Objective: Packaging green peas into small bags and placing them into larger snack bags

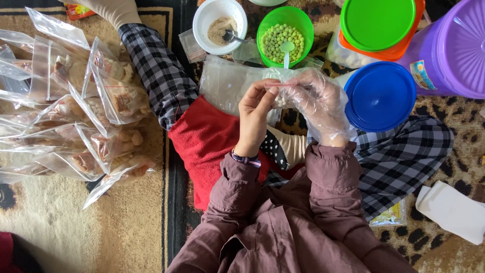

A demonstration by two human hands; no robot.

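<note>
- Patterned carpet (pixel 101 232) underfoot, leopard print to the right.
- Left hand (pixel 255 119), bare, grip pinching the top edge of one small clear bag (pixel 283 93); right hand (pixel 321 103), in a clear glove, pinches it too, above the lap.
- Two bowls: one green bowl (pixel 285 30) of pale peas, one white bowl (pixel 220 25) of powder; a spoon in each.
- One blue lid (pixel 380 96).
- Pile of filled bags (pixel 76 101) at left; count unclear.

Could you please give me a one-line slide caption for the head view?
Left hand and gloved right hand hold a small clear bag below a green bowl of peas.
</note>
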